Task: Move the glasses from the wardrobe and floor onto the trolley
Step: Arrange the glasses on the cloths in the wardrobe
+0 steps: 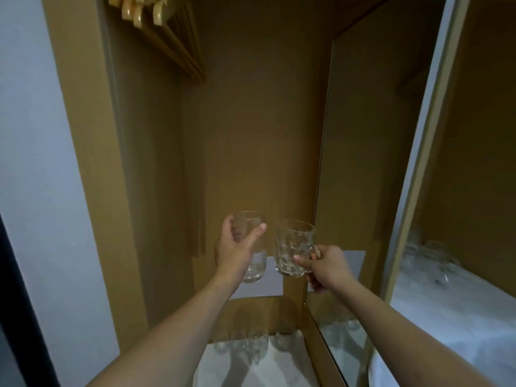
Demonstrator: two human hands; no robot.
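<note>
Holding a clear tumbler (251, 247) in the left hand (237, 247), grip wrapped round its side, raised inside the open wardrobe (251, 121). Pinching the handle of a glass mug (293, 251) in the right hand (324, 268), grip closed on it, just beside the tumbler at the same height. Below both, more glasses (251, 342) standing in a row on a white sheet on the lower shelf (279, 372). Up at top left, wooden hangers (167, 32). To the right, a mirror door (363, 163) reflecting glasses.

wardrobe shelf (279, 303), glasses (251, 343) beneath (on white liner)
</note>
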